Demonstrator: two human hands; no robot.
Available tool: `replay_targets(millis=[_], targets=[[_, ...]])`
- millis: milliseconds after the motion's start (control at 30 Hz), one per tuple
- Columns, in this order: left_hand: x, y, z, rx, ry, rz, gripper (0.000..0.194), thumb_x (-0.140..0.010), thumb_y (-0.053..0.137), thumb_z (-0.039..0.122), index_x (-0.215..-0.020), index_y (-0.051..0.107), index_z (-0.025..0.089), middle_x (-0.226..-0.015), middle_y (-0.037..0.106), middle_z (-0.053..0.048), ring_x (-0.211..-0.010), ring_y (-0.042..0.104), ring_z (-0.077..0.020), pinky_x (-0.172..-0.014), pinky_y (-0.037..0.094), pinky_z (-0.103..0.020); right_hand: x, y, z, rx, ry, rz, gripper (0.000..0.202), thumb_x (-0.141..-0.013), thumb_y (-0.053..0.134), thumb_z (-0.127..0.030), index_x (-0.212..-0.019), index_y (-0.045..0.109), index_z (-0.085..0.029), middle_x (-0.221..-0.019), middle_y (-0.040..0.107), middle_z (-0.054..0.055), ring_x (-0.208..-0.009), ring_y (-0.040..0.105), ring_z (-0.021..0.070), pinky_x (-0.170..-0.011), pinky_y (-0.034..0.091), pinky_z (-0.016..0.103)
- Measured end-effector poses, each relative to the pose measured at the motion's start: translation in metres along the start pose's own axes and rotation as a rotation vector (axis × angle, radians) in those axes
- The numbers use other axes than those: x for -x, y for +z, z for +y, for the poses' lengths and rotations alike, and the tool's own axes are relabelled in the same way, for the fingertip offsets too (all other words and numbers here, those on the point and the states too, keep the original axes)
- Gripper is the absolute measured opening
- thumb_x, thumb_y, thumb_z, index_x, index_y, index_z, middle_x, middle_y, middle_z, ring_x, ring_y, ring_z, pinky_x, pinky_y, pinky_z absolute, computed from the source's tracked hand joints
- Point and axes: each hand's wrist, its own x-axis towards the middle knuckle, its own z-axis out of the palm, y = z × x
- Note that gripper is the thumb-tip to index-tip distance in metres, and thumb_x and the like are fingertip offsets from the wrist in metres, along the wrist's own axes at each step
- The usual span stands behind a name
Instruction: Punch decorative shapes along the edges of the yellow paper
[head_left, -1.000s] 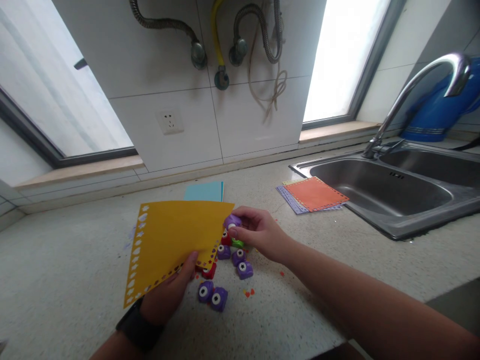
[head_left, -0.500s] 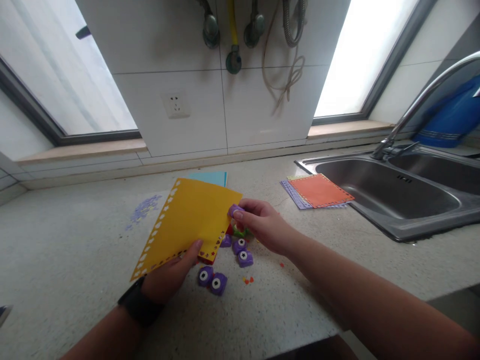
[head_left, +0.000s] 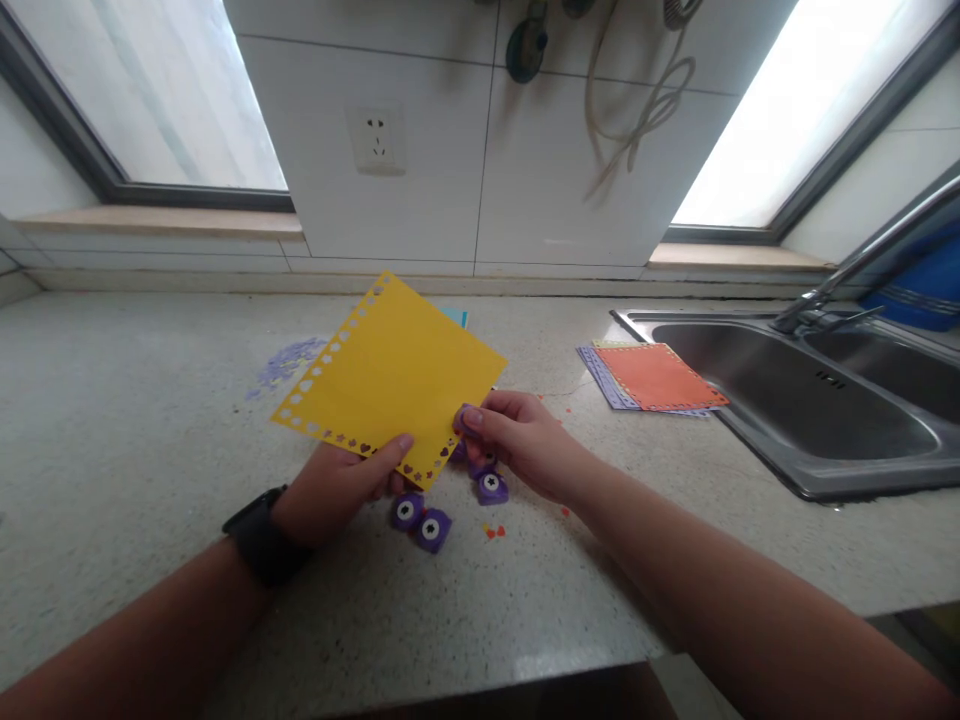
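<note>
A yellow sheet of paper (head_left: 397, 370) with small shapes cut along its left and lower edges is pinched in my left hand (head_left: 360, 475), thumb on top. My right hand (head_left: 525, 435) grips a purple craft punch (head_left: 466, 420) at the sheet's right edge, beside the last cut shapes. Whether the paper lies inside the punch's slot I cannot tell. Below the sheet, two purple punches with white star-marked tops (head_left: 420, 522) rest on the counter. Another such punch (head_left: 492, 487) lies under my right hand, with more partly hidden behind the fingers.
Orange and purple punched sheets (head_left: 660, 378) are stacked beside the steel sink (head_left: 795, 400) on the right. Purple paper bits (head_left: 289, 365) lie at the left, red and yellow bits (head_left: 493, 532) in front. Blue paper (head_left: 457, 317) peeks out behind the yellow sheet.
The yellow sheet has been turned and lifted slightly, and the punch in my right hand now sits farther down its right edge. The camera view has tilted downward and shifted left.
</note>
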Motion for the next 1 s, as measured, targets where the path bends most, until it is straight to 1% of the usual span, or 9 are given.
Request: replay_targets(millis=[100,267,467,567,733,867,1000], targets=[[-0.001,0.001,0.001,0.028,0.018,-0.01,0.03,-0.078,0.065,0.042,-0.058,0.062,0.021,-0.049,0.06,0.0,-0.04,0.048,-0.0126,-0.042,0.039,-0.025,-0.001,0.001,0.0,-0.009,0.005,0.01,0.033,-0.083,0.075,-0.048,-0.085,0.067,-0.015,-0.071,0.064,0.002,-0.059,0.056,0.0105,-0.052,0.04,0.024],[-0.001,0.002,0.004,0.043,0.012,0.019,0.031,-0.074,0.065,0.043,-0.052,0.059,0.022,-0.044,0.057,0.0,-0.037,0.047,-0.0132,-0.039,0.037,-0.025,-0.002,0.003,0.0,-0.013,0.015,0.015,0.033,-0.082,0.076,-0.047,-0.084,0.067,-0.015,-0.072,0.065,0.003,-0.059,0.057,0.0106,-0.053,0.041,0.024],[0.002,0.001,0.011,0.031,-0.059,-0.007,0.028,-0.076,0.066,0.04,-0.055,0.059,0.023,-0.047,0.06,0.001,-0.041,0.05,-0.0138,-0.043,0.041,-0.025,-0.003,0.003,0.001,0.023,0.016,0.014,0.035,-0.082,0.075,-0.049,-0.084,0.066,-0.015,-0.072,0.064,0.003,-0.06,0.056,0.0109,-0.053,0.041,0.025],[0.003,0.001,0.012,0.036,-0.066,0.001,0.028,-0.077,0.065,0.038,-0.054,0.058,0.023,-0.047,0.059,0.001,-0.041,0.05,-0.0139,-0.043,0.042,-0.026,-0.003,0.002,0.001,0.033,0.005,0.01,0.034,-0.083,0.074,-0.048,-0.083,0.067,-0.015,-0.072,0.064,0.003,-0.06,0.056,0.0112,-0.054,0.041,0.025],[0.002,0.002,0.011,0.05,-0.043,-0.003,0.026,-0.077,0.065,0.037,-0.057,0.059,0.023,-0.048,0.06,0.001,-0.04,0.05,-0.0135,-0.041,0.041,-0.025,-0.003,0.001,0.001,0.018,-0.023,-0.011,0.03,-0.086,0.073,-0.045,-0.083,0.068,-0.016,-0.071,0.062,0.001,-0.06,0.053,0.01,-0.054,0.04,0.025],[0.002,0.003,0.01,0.055,-0.042,0.022,0.025,-0.075,0.067,0.038,-0.058,0.059,0.022,-0.046,0.059,0.002,-0.039,0.048,-0.0123,-0.04,0.04,-0.024,-0.003,0.001,0.001,0.024,-0.024,-0.003,0.03,-0.085,0.073,-0.045,-0.083,0.068,-0.016,-0.071,0.062,0.001,-0.059,0.053,0.0097,-0.053,0.04,0.025],[0.002,0.002,0.01,0.059,-0.042,0.011,0.025,-0.076,0.067,0.038,-0.058,0.059,0.022,-0.047,0.059,0.002,-0.039,0.049,-0.012,-0.04,0.041,-0.024,-0.004,0.002,0.001,0.024,-0.025,0.0,0.032,-0.085,0.074,-0.046,-0.081,0.066,-0.015,-0.07,0.061,0.0,-0.059,0.053,0.0094,-0.053,0.039,0.024]])
